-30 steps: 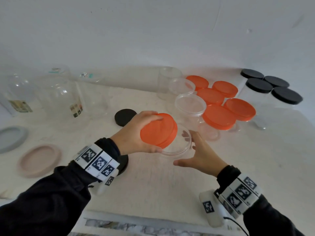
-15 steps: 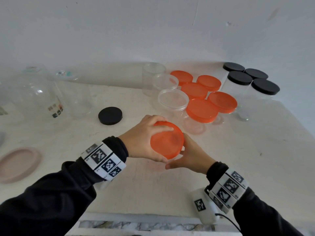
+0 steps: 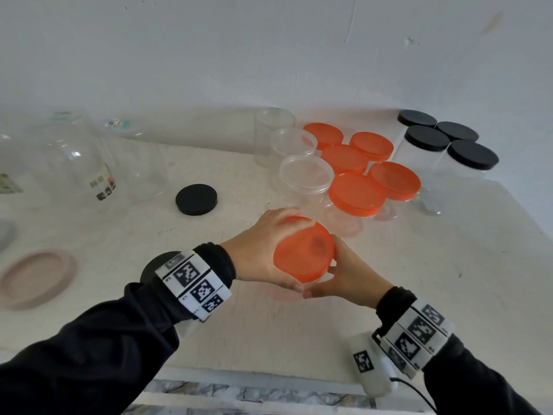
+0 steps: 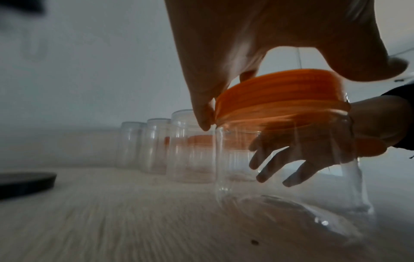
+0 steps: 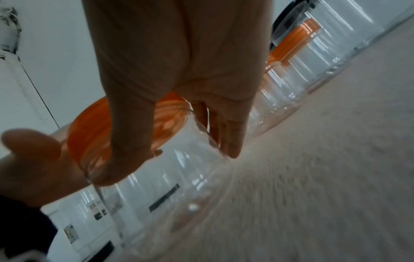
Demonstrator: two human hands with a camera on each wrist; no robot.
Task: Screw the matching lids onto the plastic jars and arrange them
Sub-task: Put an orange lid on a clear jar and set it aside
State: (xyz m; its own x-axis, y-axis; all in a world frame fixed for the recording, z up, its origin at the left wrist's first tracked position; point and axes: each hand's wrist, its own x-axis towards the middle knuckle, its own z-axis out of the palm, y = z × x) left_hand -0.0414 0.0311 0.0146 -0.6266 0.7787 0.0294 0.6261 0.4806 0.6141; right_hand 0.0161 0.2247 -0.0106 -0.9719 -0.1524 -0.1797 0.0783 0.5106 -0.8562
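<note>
Head view, catalogued left to right. Left hand (image 3: pixel 258 253): fingers curled over the orange lid (image 3: pixel 303 254), gripping its rim from 9 o'clock. Orange lid: round, flat-topped, ribbed on its skirt as seen from the left wrist (image 4: pixel 280 99); seated on the mouth of the clear jar (image 4: pixel 289 159), slightly tilted, lower edge at 3 o'clock; likely not yet threaded home. Clear jar: transparent plastic, straight-walled, wide-mouthed, leaning on the table (image 3: pixel 449 280) near the front edge, at 6 o'clock from the row of capped jars. Right hand (image 3: pixel 348 275): wrapped round the jar wall from 3 o'clock, thumb and fingers clamped on it, fingers visible through the plastic. Step in hand, as judged: threading the lid. Advised: level the lid before turning, to avoid cross-threading; turn with the left while holding the jar firm with the right; squeeze lightly, since thin walls may flex and throw the mouth out of round; stop at first firm resistance. Beyond, at 12 o'clock: open jars (image 3: pixel 305 175); at 1 o'clock, orange-capped jars (image 3: pixel 356 194); at 2 o'clock, black-capped jars (image 3: pixel 428 139). At 10 o'clock, loose black lid (image 3: pixel 196 199).
</note>
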